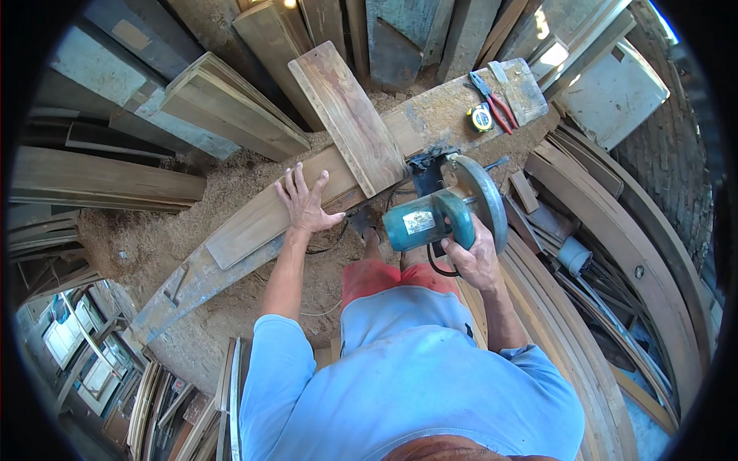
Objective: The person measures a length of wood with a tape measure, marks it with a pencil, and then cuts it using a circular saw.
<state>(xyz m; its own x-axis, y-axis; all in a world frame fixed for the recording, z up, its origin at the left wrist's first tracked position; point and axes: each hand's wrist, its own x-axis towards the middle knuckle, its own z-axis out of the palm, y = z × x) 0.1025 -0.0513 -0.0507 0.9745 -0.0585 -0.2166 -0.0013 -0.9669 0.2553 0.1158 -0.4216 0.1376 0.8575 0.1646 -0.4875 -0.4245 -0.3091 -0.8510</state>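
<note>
Over sawdust floor (154, 238), left hand (306, 203) fingers splayed on plank (261, 219), right hand (475, 257) gripping circular saw (442, 215).

A teal circular saw (442, 211) sits upright against a long, flat-lying wooden board (261, 219).

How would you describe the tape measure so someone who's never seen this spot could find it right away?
Start at the long sawdust-covered workbench running diagonally across the picture and follow it to its far upper-right end. There the tape measure lies right beside red-handled pliers. It is small, round and yellow with a black case, unlike the long thin pliers and the teal circular saw nearer the person.
</note>
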